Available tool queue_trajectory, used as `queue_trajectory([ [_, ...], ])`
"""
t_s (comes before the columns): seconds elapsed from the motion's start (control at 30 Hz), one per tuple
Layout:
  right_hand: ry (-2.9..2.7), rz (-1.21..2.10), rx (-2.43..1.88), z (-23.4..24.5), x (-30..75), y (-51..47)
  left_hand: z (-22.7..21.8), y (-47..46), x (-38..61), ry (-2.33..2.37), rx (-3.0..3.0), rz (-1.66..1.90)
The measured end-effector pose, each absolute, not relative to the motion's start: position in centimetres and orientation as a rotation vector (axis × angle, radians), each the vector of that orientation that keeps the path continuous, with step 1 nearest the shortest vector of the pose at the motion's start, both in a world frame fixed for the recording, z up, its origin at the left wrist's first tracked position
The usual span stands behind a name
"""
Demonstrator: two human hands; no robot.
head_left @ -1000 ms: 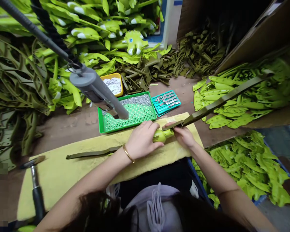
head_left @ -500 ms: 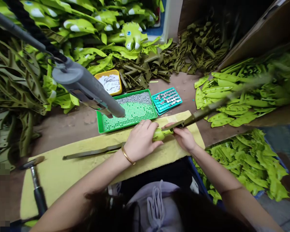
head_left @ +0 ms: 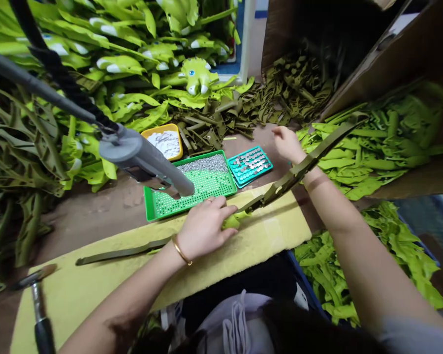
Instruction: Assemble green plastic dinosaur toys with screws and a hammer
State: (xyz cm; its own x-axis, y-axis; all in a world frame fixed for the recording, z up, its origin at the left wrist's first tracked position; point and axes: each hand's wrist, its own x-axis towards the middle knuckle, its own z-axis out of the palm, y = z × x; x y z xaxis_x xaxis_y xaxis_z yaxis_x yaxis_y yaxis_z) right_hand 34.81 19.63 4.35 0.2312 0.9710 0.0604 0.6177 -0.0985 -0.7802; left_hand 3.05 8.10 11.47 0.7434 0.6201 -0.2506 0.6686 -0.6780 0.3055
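My left hand point(head_left: 205, 224) is closed on a lime-green plastic toy part point(head_left: 232, 221) above the yellow cloth. A long olive-green plastic strip point(head_left: 299, 172) is joined to or held against that part and rises to the right, passing in front of my right forearm. A second olive length point(head_left: 121, 253) extends left from under my left wrist. My right hand point(head_left: 288, 143) is off the part, over the table just right of the teal tray point(head_left: 249, 182). Its fingers are curled in, and whatever they may hold is hidden.
A grey hanging tool point(head_left: 147, 162) juts over the green perforated tray point(head_left: 149, 209) of small metal pieces. Beside it is a yellow tub point(head_left: 180, 147) of white pieces. A hammer point(head_left: 39, 305) lies left on the yellow cloth point(head_left: 96, 290). Olive parts point(head_left: 221, 118) and lime parts point(head_left: 384, 142) are heaped around.
My right hand has let go of the strip and moved up and away, to beside the teal tray. My left hand keeps the green part, shifted slightly left and down in view.
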Motion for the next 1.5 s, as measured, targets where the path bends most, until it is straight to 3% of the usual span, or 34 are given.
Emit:
queue_trajectory([
  [0.1,-1.602,0.291,-2.201,3.2,36.0,25.8,11.3,8.0,2.9,0.975,2.545,-0.15],
  [0.2,-1.641,0.174,-2.4,2.0,36.1,27.4,11.1,8.1,2.9,0.973,2.532,-0.121],
  [0.37,-1.954,0.096,-2.242,1.8,33.7,24.5,11.0,8.7,3.2,0.98,2.489,-0.129],
  [0.47,-1.828,0.082,-2.108,3.1,32.9,23.3,11.0,9.2,3.5,1.002,2.444,-0.14],
  [0.67,-0.979,0.555,-1.521,4.9,34.9,17.7,10.8,9.8,3.4,1.055,2.391,-0.12],
  [0.77,-0.826,0.711,-1.389,3.8,34.3,11.4,10.5,10.1,3.4,1.083,2.371,-0.105],
  [0.9,-1.249,0.763,-1.772,2.7,32.4,4.1,10.3,10.1,3.4,1.12,2.381,-0.125],
  [1.03,-1.756,0.417,-2.136,4.0,32.6,1.4,10.4,9.8,3.5,1.117,2.418,-0.113],
  [1.17,-1.641,0.364,-2.178,5.5,32.9,0.9,10.4,9.7,3.6,1.148,2.392,-0.116],
  [1.33,-0.945,0.881,-1.688,5.2,28.6,0.0,10.2,10.1,3.6,1.149,2.377,-0.123],
  [1.5,-0.951,1.115,-1.285,4.2,22.8,0.5,10.1,10.5,3.9,1.142,2.393,-0.17],
])
